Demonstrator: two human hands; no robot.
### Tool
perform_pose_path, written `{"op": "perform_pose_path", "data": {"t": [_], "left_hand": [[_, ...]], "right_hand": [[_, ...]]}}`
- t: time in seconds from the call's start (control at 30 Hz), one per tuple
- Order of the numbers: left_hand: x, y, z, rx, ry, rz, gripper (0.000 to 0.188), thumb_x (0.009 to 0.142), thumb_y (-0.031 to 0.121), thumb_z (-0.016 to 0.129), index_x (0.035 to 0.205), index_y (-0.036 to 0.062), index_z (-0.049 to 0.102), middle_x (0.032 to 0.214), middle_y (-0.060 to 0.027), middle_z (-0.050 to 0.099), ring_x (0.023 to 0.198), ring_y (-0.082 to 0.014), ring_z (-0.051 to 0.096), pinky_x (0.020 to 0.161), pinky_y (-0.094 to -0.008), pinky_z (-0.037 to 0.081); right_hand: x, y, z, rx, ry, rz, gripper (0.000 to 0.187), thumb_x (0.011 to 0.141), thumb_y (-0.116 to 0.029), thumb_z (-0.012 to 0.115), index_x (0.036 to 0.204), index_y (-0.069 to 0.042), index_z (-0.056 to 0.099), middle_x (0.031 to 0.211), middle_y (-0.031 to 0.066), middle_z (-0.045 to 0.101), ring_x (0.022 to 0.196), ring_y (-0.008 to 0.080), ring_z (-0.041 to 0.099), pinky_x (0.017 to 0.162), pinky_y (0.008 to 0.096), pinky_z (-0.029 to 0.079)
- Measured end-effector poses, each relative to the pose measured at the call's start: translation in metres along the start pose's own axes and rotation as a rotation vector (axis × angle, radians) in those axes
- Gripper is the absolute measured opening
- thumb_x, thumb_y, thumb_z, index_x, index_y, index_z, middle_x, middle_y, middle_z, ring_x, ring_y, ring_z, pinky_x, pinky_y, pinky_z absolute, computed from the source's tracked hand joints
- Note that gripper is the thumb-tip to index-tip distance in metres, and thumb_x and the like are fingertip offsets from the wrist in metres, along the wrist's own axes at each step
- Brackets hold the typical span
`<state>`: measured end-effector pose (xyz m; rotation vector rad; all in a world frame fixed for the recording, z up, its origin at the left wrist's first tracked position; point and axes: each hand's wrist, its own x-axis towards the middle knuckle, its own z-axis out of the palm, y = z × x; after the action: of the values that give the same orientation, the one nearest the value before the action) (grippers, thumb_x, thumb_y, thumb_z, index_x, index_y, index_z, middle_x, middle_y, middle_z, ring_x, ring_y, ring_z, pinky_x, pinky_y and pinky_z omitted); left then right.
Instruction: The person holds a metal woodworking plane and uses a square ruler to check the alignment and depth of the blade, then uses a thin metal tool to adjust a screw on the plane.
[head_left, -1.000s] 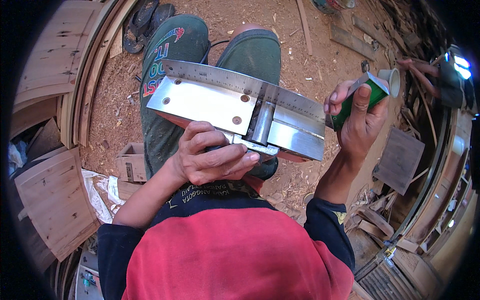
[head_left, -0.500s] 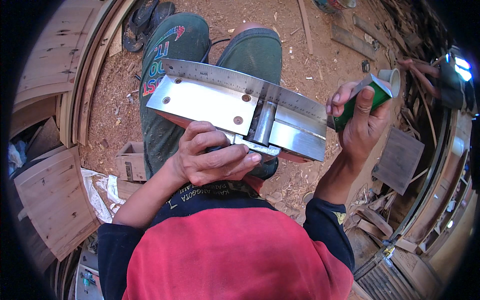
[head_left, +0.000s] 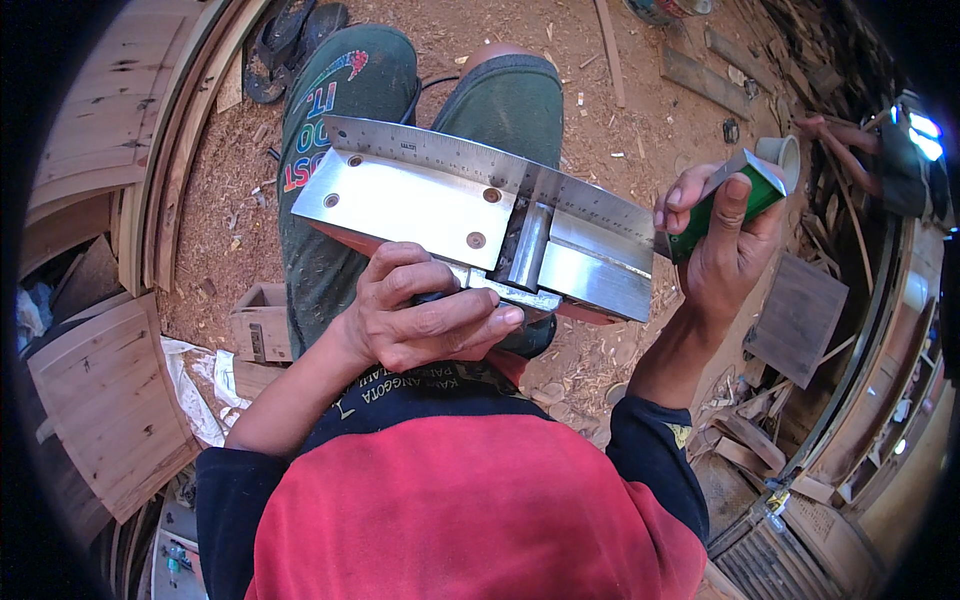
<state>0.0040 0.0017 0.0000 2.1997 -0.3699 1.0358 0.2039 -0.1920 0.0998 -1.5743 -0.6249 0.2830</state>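
An electric hand planer [head_left: 410,200] lies upside down over my lap, its shiny metal sole facing up. The round cutter drum [head_left: 530,245] shows in the gap between the two sole plates. My left hand [head_left: 425,310] is closed around the planer's near side, thumb and fingers along its edge. At the right, my right hand [head_left: 730,230] grips the green and silver stock [head_left: 745,200] of a try square. The square's marked steel blade [head_left: 450,158] stands on edge along the far side of the sole, running nearly its full length. The planer's underside body is mostly hidden.
Wood shavings cover the brown floor [head_left: 600,140]. Wooden panels [head_left: 115,400] stand at the left, near a small wooden box [head_left: 262,325]. Sandals [head_left: 290,45] lie at the far left. Boards and scraps [head_left: 800,320] are piled along the right, with a pale cup-like container [head_left: 782,155] beyond my right hand.
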Motion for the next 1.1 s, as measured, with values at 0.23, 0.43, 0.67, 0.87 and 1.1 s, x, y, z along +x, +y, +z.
{"op": "perform_pose_path", "data": {"t": [0.23,0.43,0.67,0.87,1.1], "left_hand": [[0.0005,-0.0008,-0.0004,0.018,-0.008,0.016,0.044,0.072,0.024,0.085,0.116,0.0277,0.078,0.110,0.0159,0.062,0.090,-0.0116,0.051,0.080,-0.0300,0.045],[-0.0014,-0.0018,0.0006,0.014,0.005,0.020,0.044,0.072,0.024,0.085,0.115,0.0271,0.078,0.111,0.0148,0.063,0.090,-0.0120,0.051,0.080,-0.0301,0.046],[-0.0015,-0.0018,0.0012,-0.020,0.031,0.009,0.047,0.069,0.023,0.088,0.116,0.0224,0.078,0.107,0.0111,0.065,0.089,-0.0134,0.052,0.079,-0.0309,0.046],[-0.0008,-0.0023,0.0016,-0.023,0.056,0.003,0.046,0.069,0.025,0.089,0.114,0.0198,0.078,0.107,0.0089,0.065,0.088,-0.0140,0.054,0.079,-0.0319,0.048],[-0.0022,-0.0007,0.0033,-0.032,0.075,0.001,0.043,0.072,0.026,0.089,0.113,0.0196,0.078,0.107,0.0091,0.066,0.089,-0.0132,0.056,0.079,-0.0313,0.048]], "right_hand": [[-0.0014,-0.0004,-0.0014,0.009,-0.010,0.004,0.025,0.108,-0.029,0.053,0.121,-0.009,0.047,0.080,0.0126,0.061,0.063,0.0155,0.058,0.060,0.0326,0.052],[-0.0008,-0.0006,0.0002,0.015,0.016,0.009,0.026,0.108,-0.029,0.054,0.114,-0.007,0.042,0.078,0.0138,0.063,0.062,0.0163,0.060,0.058,0.0319,0.054],[0.0017,0.0004,0.0003,0.020,0.000,0.009,0.023,0.109,-0.028,0.051,0.118,-0.008,0.047,0.080,0.0127,0.060,0.062,0.0153,0.056,0.060,0.0327,0.052],[0.0039,-0.0003,0.0052,0.078,-0.004,-0.013,0.025,0.109,-0.031,0.050,0.116,-0.007,0.049,0.081,0.0128,0.060,0.062,0.0154,0.055,0.060,0.0335,0.051],[0.0078,-0.0017,0.0014,0.055,-0.030,0.007,0.023,0.110,-0.030,0.048,0.116,-0.008,0.049,0.082,0.0122,0.059,0.062,0.0153,0.054,0.060,0.0331,0.051]]}}
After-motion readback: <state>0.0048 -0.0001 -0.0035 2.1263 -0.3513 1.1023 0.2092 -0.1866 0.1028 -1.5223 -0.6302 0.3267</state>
